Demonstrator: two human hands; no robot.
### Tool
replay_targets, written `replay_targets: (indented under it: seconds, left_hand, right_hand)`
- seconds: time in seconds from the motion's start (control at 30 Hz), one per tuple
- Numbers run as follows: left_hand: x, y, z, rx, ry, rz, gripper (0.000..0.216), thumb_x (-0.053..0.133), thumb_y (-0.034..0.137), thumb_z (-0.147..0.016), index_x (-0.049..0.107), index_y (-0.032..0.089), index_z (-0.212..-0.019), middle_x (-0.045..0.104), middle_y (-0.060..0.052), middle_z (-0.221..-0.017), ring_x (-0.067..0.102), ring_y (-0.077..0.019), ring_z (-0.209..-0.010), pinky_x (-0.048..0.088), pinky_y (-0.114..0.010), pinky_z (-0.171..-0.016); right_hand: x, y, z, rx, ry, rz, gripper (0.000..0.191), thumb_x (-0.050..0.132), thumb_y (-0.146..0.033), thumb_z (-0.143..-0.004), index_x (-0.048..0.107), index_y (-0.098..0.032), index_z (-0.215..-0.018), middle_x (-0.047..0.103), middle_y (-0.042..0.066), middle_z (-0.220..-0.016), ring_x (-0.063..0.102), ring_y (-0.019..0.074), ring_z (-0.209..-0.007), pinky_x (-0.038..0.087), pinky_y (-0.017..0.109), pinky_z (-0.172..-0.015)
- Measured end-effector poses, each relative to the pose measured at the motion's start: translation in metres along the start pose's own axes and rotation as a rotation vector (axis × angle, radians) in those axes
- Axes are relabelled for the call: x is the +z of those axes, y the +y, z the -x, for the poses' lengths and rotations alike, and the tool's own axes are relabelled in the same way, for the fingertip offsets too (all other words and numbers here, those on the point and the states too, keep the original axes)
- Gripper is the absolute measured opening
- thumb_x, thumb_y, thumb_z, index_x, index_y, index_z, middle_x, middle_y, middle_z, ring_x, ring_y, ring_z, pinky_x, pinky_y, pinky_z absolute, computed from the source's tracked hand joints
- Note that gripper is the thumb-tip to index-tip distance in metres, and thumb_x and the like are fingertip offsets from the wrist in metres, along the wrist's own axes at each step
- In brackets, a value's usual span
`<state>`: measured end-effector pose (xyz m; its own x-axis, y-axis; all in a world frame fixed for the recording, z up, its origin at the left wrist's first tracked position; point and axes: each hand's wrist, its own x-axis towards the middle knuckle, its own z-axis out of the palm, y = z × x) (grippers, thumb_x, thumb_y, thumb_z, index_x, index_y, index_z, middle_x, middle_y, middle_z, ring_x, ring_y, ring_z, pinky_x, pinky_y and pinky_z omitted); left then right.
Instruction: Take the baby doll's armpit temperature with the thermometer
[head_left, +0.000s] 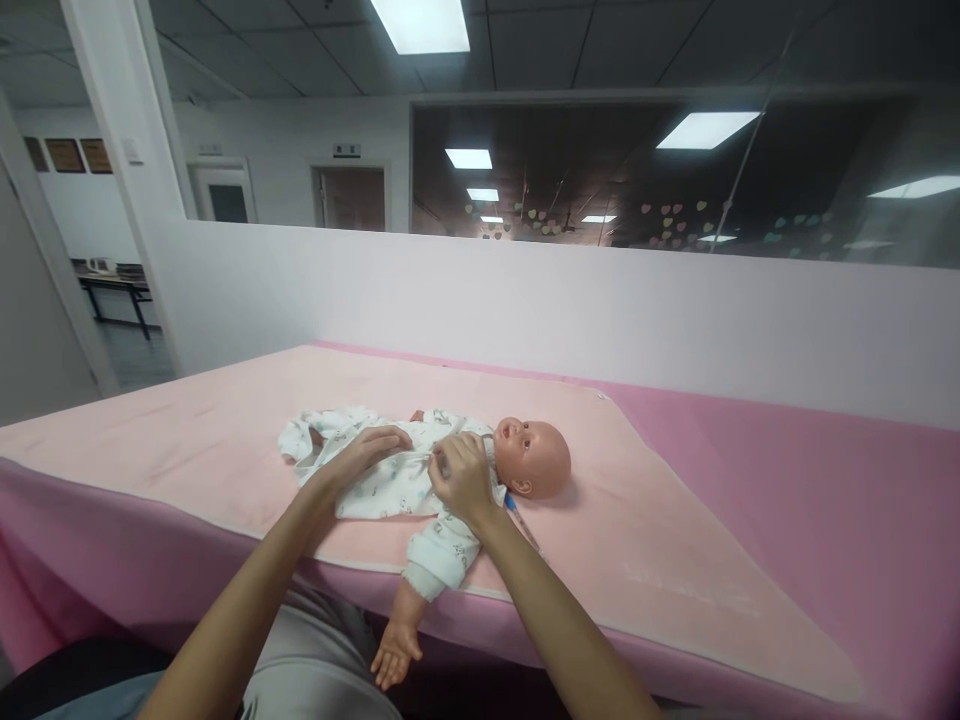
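A baby doll (pixel 541 460) lies on its back, its bald head to the right. It wears a white, patterned garment (pixel 390 490). One doll arm (pixel 406 622) hangs over the near edge of the table, palm up. My left hand (pixel 375 446) lies across the doll's belly with its fingers stretched out. At the chest, my right hand (pixel 463 476) has its fingers curled into a pinch on the garment's front. What exactly sits between those fingertips is too small to make out. Partly behind my right forearm is a thin stick-like object with a blue end (pixel 511 502).
Under the doll a pale peach mat (pixel 675 560) covers a table with a pink cloth (pixel 847 500). A low white wall (pixel 525 310) with a window above stands behind. Through an opening at the left is a side table (pixel 112 283).
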<state>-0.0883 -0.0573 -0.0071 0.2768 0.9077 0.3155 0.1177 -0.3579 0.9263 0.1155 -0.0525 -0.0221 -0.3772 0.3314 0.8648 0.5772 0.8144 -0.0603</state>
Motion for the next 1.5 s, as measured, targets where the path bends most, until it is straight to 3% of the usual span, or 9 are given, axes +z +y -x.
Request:
replay_targets:
  seconds: [0.17,0.4,0.57,1.07,1.27,1.5]
  left_hand:
    - [-0.005,-0.004,0.009,0.087,0.015,-0.276,0.017,0.052,0.028,-0.073,0.064,0.017,-0.076,0.062,-0.007,-0.097,0.053,-0.0243,-0.097,0.038,-0.032,-0.088]
    - [0.002,-0.015,0.016,0.215,0.121,-0.372,0.015,0.046,0.019,-0.066,0.057,0.016,-0.076,0.060,-0.007,-0.094,0.053,-0.0229,-0.091,0.040,-0.030,-0.081]
    - [0.012,-0.011,0.021,0.312,0.215,-0.519,0.008,0.047,0.022,-0.071,0.050,0.017,-0.075,0.059,-0.006,-0.088,0.053,-0.0210,-0.085,0.039,-0.030,-0.078]
    - [0.017,-0.011,0.026,0.326,0.254,-0.697,0.004,0.041,0.017,-0.069,0.038,0.020,-0.070,0.051,-0.002,-0.077,0.047,-0.0175,-0.073,0.037,-0.029,-0.070]
    - [0.018,-0.014,0.026,0.330,0.321,-0.695,0.016,0.042,0.019,-0.073,0.031,0.020,-0.062,0.048,-0.002,-0.070,0.045,-0.0161,-0.067,0.036,-0.028,-0.065]
    - [0.017,-0.013,0.026,0.288,0.327,-0.759,0.010,0.042,0.015,-0.065,0.044,0.020,-0.074,0.052,-0.002,-0.074,0.048,-0.0180,-0.071,0.038,-0.029,-0.069]
  right_hand:
    - [0.001,0.001,0.000,0.018,0.006,-0.013,0.006,0.048,-0.018,-0.079,0.050,-0.019,-0.073,0.058,0.002,-0.072,0.050,0.0159,-0.073,0.033,0.032,-0.080]
    - [0.002,0.001,0.001,0.026,0.040,-0.037,0.007,0.049,-0.017,-0.078,0.049,-0.019,-0.072,0.059,0.001,-0.071,0.049,0.0148,-0.071,0.033,0.031,-0.079]
    - [0.003,0.002,0.000,0.039,0.033,-0.038,0.008,0.048,-0.016,-0.078,0.050,-0.019,-0.071,0.059,0.001,-0.071,0.049,0.0150,-0.070,0.033,0.031,-0.078]
    - [0.003,0.001,0.001,0.047,0.023,-0.021,0.008,0.049,-0.016,-0.078,0.049,-0.019,-0.071,0.059,0.001,-0.071,0.050,0.0147,-0.071,0.032,0.030,-0.077]
    - [0.004,0.002,0.002,0.055,0.031,-0.016,0.008,0.049,-0.015,-0.077,0.049,-0.020,-0.071,0.059,0.001,-0.071,0.050,0.0149,-0.071,0.033,0.030,-0.076]
    - [0.005,0.003,0.002,0.049,0.026,0.008,0.007,0.049,-0.016,-0.077,0.050,-0.020,-0.072,0.059,0.001,-0.071,0.051,0.0158,-0.072,0.033,0.030,-0.076]
